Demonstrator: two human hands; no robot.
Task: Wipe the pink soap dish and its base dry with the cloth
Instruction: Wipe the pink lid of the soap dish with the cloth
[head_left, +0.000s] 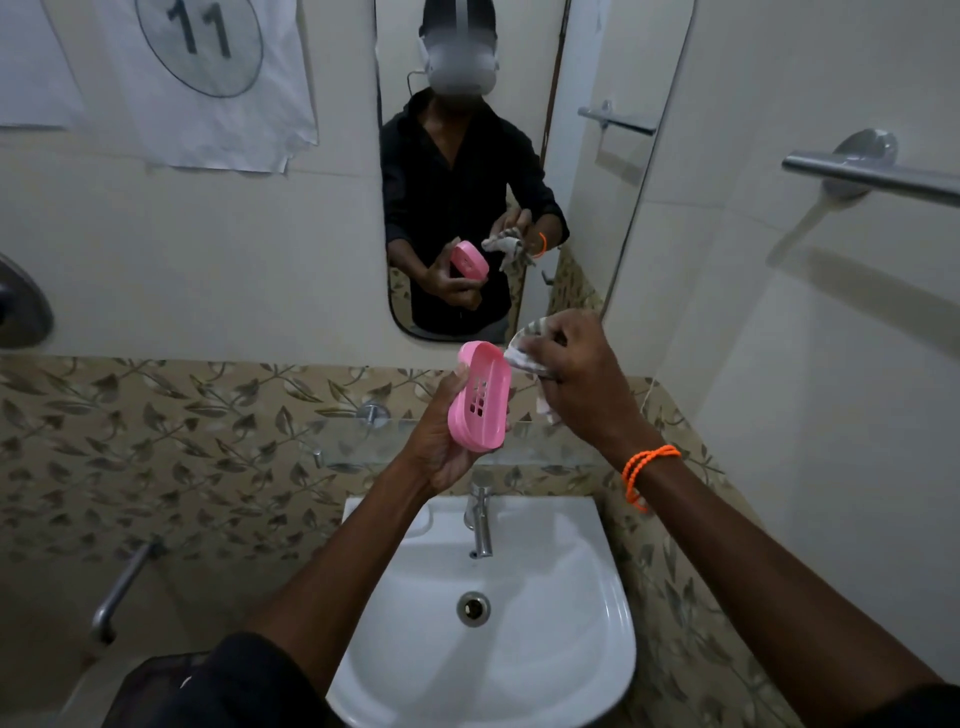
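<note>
My left hand (441, 441) grips the pink soap dish (480, 397) from below and behind, tilted up on end so its slotted inner face looks toward me. The dish appears to sit on its pink base as one piece. My right hand (576, 374), with an orange bead band at the wrist, holds a bunched grey-white cloth (524, 353). The cloth touches the dish's upper right rim. Both are held in the air above the basin.
A white wash basin (597, 649) with a steel tap (480, 519) lies below the hands. A glass shelf (363, 441) runs along the leaf-patterned tiles behind them. A mirror (519, 104) hangs ahead, and a steel towel bar (872, 174) juts out on the right wall.
</note>
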